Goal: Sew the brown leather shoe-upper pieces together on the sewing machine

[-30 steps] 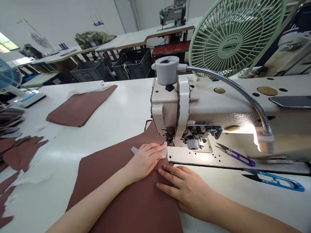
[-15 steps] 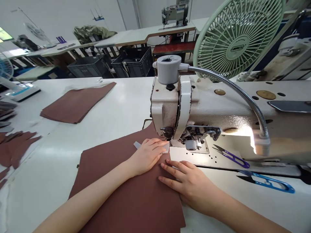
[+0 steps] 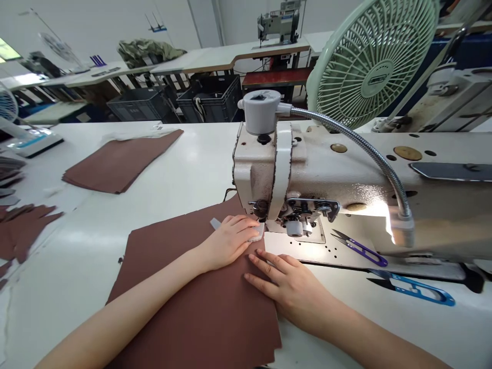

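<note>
A large brown fabric panel [image 3: 184, 287] lies on the white table in front of the cream sewing machine [image 3: 307, 169]. My left hand [image 3: 228, 241] lies flat on it with fingers out, pressing a small white label [image 3: 258, 233] against the cloth just left of the presser foot [image 3: 294, 225]. My right hand [image 3: 286, 287] rests flat on the panel's right edge, fingers spread toward the needle plate. Neither hand grips anything.
Purple thread snips [image 3: 359, 247] and blue thread snips [image 3: 413, 289] lie on the machine bed at right. A green fan [image 3: 371, 56] stands behind the machine. A stack of brown panels [image 3: 119, 164] sits at far left, brown scraps [image 3: 23, 228] at the left edge.
Both hands and the brown panel have shifted slightly left and away in the picture as the head moved; their hold on the cloth and label is unchanged.
</note>
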Demonstrator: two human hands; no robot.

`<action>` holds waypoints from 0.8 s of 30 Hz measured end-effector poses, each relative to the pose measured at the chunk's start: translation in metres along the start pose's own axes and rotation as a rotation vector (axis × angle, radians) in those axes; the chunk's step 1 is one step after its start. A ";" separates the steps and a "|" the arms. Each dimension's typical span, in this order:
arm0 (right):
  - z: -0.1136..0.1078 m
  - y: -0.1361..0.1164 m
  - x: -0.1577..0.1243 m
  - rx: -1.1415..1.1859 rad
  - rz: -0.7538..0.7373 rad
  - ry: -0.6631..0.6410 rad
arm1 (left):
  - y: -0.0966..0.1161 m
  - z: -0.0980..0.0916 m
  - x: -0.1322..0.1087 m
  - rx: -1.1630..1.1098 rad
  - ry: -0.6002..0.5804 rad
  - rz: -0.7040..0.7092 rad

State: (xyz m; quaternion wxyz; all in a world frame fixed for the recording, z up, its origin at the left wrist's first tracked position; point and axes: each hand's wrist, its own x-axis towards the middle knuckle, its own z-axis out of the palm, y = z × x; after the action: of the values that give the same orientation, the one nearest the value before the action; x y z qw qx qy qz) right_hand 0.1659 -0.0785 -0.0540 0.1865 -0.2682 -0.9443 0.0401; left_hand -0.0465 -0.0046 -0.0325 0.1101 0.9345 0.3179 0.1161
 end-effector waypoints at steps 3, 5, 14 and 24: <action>0.001 -0.001 0.000 -0.040 0.002 -0.007 | -0.002 -0.003 0.001 0.011 -0.003 0.020; -0.001 -0.005 -0.001 -0.063 -0.010 -0.031 | -0.003 -0.003 0.000 0.030 0.003 0.054; -0.011 -0.020 -0.005 -0.109 -0.043 -0.023 | 0.004 0.007 -0.001 0.270 0.136 0.170; -0.013 -0.016 -0.002 -0.081 -0.032 0.005 | -0.016 -0.017 0.006 0.131 -0.024 0.349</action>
State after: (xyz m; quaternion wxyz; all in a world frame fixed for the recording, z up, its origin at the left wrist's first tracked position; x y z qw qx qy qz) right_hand 0.1645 -0.0933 -0.0396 0.1785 -0.2602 -0.9489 -0.0017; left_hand -0.0557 0.0139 -0.0198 0.0308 0.9820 0.1564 0.1015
